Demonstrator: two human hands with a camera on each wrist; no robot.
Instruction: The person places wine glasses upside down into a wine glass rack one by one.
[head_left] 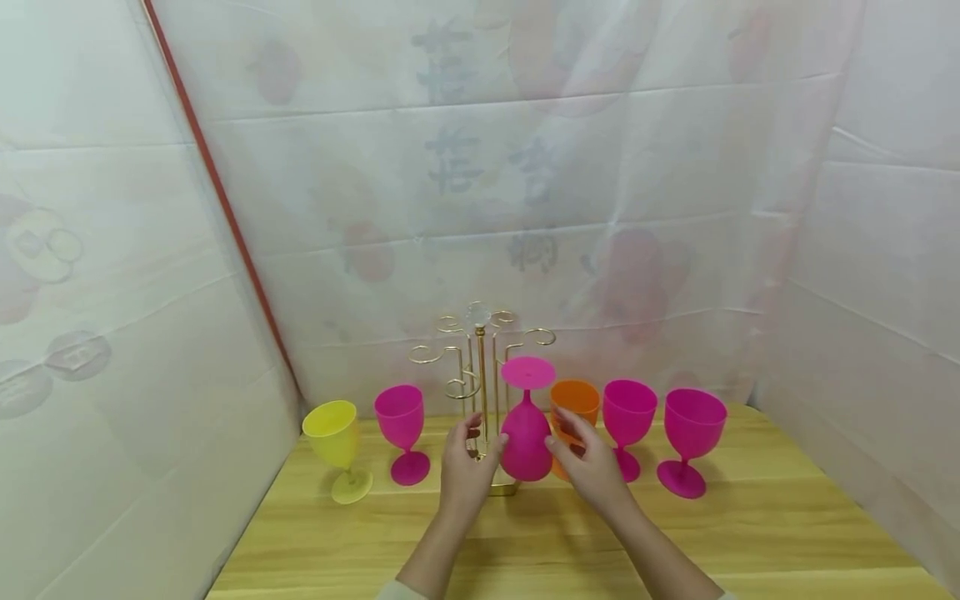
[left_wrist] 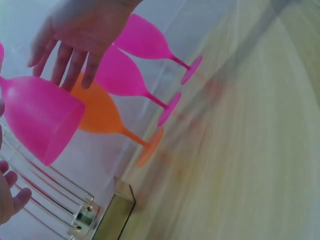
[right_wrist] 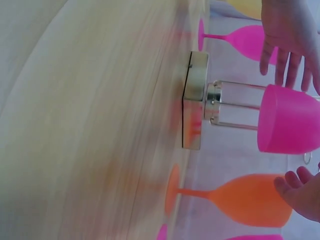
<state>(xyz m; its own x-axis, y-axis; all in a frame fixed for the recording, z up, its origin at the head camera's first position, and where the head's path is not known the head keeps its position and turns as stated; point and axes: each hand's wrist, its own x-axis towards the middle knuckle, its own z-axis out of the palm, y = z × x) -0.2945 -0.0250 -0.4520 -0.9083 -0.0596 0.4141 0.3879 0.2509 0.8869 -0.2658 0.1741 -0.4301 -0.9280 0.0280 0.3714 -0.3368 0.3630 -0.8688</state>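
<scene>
A pink goblet [head_left: 527, 446] is upside down in front of the gold wire rack [head_left: 482, 375], its foot up at the height of the lower hooks and its bowl well above the table. On its left side is my left hand [head_left: 467, 471], the thumb right at the bowl and the fingers spread loosely. From the other side my right hand [head_left: 596, 471] comes close, its thumb at the bowl's edge in the head view. Both wrist views show straight, relaxed fingers beside the goblet [right_wrist: 292, 120], not wrapped round it. The join between foot and hook is hidden.
Upright on the wooden table [head_left: 570, 558] stand a yellow goblet [head_left: 333, 437] and a pink one [head_left: 401, 417] to the left. An orange goblet [left_wrist: 100, 110] and two pink ones [head_left: 628, 410] are to the right. White curtains [head_left: 375, 208] surround the table at back and sides.
</scene>
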